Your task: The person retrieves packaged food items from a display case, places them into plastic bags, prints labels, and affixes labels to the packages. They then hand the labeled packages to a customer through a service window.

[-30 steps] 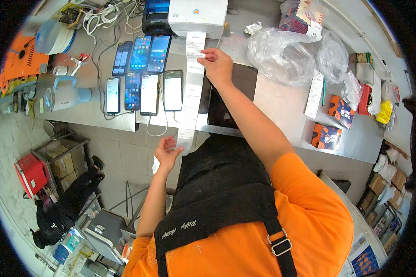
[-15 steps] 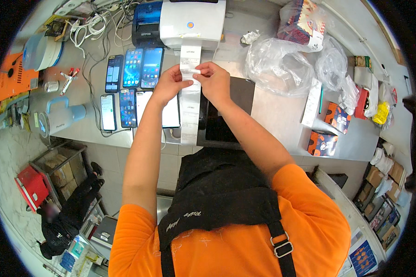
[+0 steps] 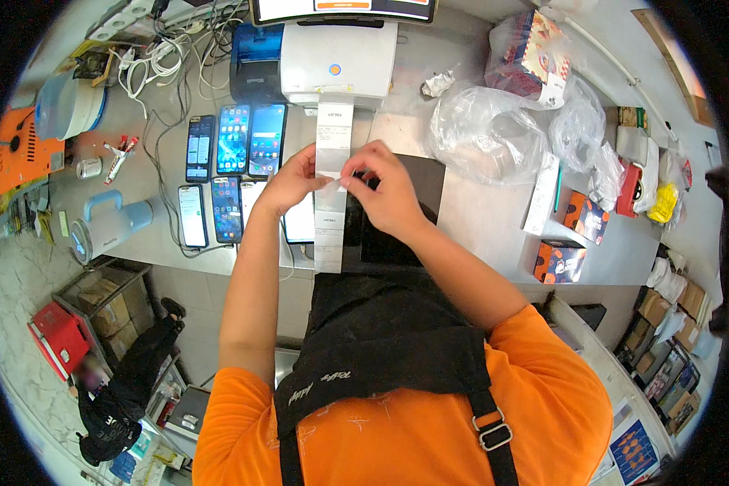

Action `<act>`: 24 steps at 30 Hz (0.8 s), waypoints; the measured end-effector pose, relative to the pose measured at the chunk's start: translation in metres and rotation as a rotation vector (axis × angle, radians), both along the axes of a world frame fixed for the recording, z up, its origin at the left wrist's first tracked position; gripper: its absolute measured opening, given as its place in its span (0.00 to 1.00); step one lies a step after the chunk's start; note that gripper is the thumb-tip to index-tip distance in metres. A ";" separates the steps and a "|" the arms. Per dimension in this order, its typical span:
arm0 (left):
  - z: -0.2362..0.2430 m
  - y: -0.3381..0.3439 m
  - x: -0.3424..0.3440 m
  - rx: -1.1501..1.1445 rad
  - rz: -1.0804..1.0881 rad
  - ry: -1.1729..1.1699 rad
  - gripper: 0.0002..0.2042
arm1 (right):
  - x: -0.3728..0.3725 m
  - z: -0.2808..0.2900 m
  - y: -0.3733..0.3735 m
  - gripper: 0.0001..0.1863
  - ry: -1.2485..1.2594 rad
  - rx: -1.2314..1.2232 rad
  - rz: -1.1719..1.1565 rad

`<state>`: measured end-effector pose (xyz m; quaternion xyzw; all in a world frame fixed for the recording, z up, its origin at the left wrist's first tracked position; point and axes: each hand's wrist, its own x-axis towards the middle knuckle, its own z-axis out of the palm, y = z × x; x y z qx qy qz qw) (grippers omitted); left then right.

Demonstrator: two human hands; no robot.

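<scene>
A long white strip of printed labels (image 3: pixel 327 235) hangs out of the front of a white label printer (image 3: pixel 338 61) and runs toward me over the counter edge. My left hand (image 3: pixel 290 182) pinches its left side between thumb and finger. From the right, my right hand (image 3: pixel 387 193) has thumb and forefinger closed on the same part of the strip, fingertips nearly meeting the left ones. Left of the strip lie several phones (image 3: pixel 233 139) in two rows, some partly behind my left hand. A black flat panel (image 3: pixel 417 190) lies beneath my right hand.
A screen (image 3: pixel 344 10) stands behind the printer, a blue device (image 3: pixel 256 65) beside it. Cables (image 3: pixel 162 73) and a jug (image 3: pixel 109 223) are on the left. Plastic bags (image 3: pixel 490 134) and small boxes (image 3: pixel 560 261) lie right. Another person (image 3: pixel 130 381) is at lower left.
Both hands have moved down the strip, farther from the printer, still pinching it. The view has tilted, so the screen now shows at the top.
</scene>
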<state>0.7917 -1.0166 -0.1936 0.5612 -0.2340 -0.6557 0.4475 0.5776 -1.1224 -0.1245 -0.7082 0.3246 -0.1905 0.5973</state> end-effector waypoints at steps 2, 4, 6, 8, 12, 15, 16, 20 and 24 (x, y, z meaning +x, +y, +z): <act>0.002 -0.005 -0.001 0.004 0.030 0.022 0.34 | 0.007 0.000 -0.017 0.12 -0.082 -0.213 -0.072; -0.001 -0.019 -0.003 0.028 0.132 0.031 0.29 | 0.020 -0.012 -0.036 0.19 -0.033 -0.425 -0.042; -0.007 -0.036 -0.003 0.049 0.256 0.071 0.26 | 0.032 -0.028 -0.047 0.22 -0.006 -0.586 -0.012; -0.011 -0.042 -0.004 0.049 0.273 0.090 0.20 | 0.036 -0.041 -0.048 0.24 0.057 -0.695 0.029; -0.020 -0.048 -0.007 0.025 0.339 0.169 0.18 | 0.042 -0.057 -0.046 0.27 0.009 -0.768 -0.052; -0.027 -0.050 -0.010 -0.042 0.366 0.180 0.18 | 0.044 -0.066 -0.045 0.29 -0.057 -0.727 -0.094; -0.029 -0.051 -0.011 -0.028 0.369 0.157 0.18 | 0.044 -0.069 -0.045 0.29 -0.063 -0.711 -0.111; -0.038 -0.041 -0.014 -0.125 0.342 -0.009 0.22 | 0.039 -0.065 -0.039 0.31 0.113 -0.731 -0.035; -0.043 -0.020 0.001 -0.184 0.227 -0.314 0.32 | 0.030 -0.031 -0.018 0.31 0.214 -0.709 -0.012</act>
